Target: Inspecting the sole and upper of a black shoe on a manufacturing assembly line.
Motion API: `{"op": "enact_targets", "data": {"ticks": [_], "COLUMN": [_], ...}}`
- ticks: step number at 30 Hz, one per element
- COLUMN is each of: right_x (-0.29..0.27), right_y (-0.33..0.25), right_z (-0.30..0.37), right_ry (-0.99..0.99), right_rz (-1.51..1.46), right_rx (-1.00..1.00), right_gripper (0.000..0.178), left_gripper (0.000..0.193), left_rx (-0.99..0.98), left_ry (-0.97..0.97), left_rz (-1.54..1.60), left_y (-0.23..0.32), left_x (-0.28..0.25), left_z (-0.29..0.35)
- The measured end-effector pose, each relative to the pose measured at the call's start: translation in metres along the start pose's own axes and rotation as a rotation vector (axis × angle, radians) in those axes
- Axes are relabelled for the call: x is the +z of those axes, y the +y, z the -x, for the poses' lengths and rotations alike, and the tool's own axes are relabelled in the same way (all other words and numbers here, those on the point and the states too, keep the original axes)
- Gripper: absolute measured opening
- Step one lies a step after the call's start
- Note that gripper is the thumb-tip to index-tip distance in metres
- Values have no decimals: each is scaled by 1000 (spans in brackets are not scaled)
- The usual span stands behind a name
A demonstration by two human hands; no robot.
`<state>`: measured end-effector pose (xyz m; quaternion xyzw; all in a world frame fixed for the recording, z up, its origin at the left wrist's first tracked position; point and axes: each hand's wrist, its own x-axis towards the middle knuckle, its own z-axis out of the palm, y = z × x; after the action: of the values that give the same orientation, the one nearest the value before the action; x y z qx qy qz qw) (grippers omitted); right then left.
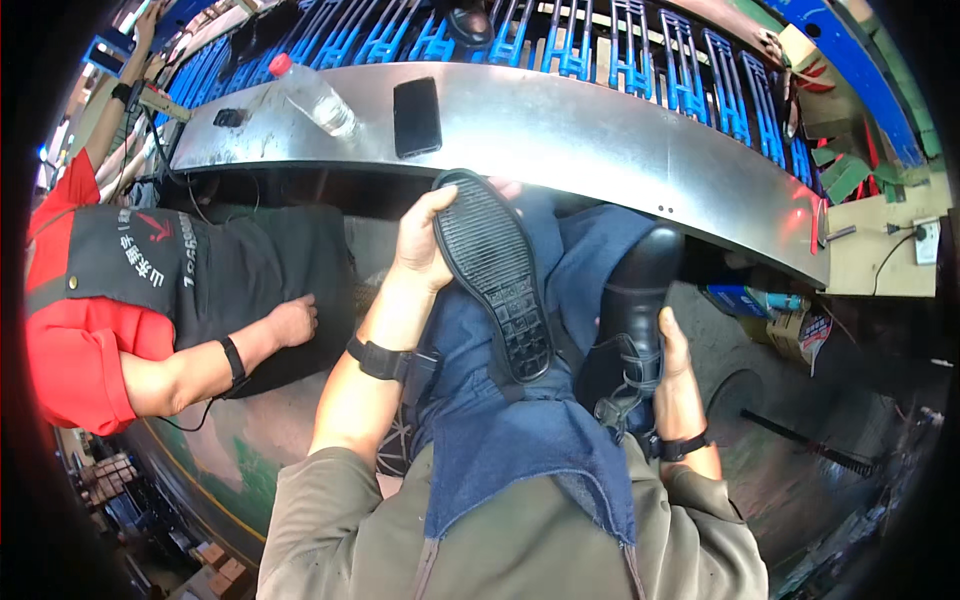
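Observation:
My left hand (pixel 424 240) is closed round the edge of a black shoe (pixel 497 265) above my lap. Its ribbed sole faces up, with a blockier tread toward the heel; the upper is hidden beneath. On the right, my right hand (pixel 676 342) grips the side of a second black shoe (pixel 643 275). That one shows its smooth, shiny toe pointing away from me and a fastening near the ankle opening. Only the thumb side of my right hand is visible; the other fingers are behind the shoe. A blue apron (pixel 530 450) covers my lap.
Ahead runs a metal ledge (pixel 560 130) carrying a black phone (pixel 417 117) and a clear bottle (pixel 318 100) with a red cap. Blue racks (pixel 570 45) line its far side. A co-worker in red (pixel 80 330) sits at left. Boxes (pixel 797 335) stand at right.

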<state>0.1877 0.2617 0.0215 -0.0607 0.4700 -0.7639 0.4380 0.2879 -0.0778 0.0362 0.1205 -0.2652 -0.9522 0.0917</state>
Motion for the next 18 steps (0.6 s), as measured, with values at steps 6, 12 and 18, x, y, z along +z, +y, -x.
{"op": "enact_targets", "data": {"ticks": [6, 12, 18], "right_x": [-12, 27, 73], "right_y": [29, -21, -47], "right_z": [21, 16, 23], "right_ry": [-179, -133, -368], "right_rz": [-189, -6, 226], "right_rx": [142, 141, 3], "right_gripper": [89, 82, 70], "left_gripper": [93, 87, 82], "left_rx": [94, 20, 128], "left_ry": [-165, -287, -288], "left_rz": [-185, 193, -375], "left_y": [7, -8, -22], "left_x": [39, 83, 129], "left_z": [11, 21, 40]}}
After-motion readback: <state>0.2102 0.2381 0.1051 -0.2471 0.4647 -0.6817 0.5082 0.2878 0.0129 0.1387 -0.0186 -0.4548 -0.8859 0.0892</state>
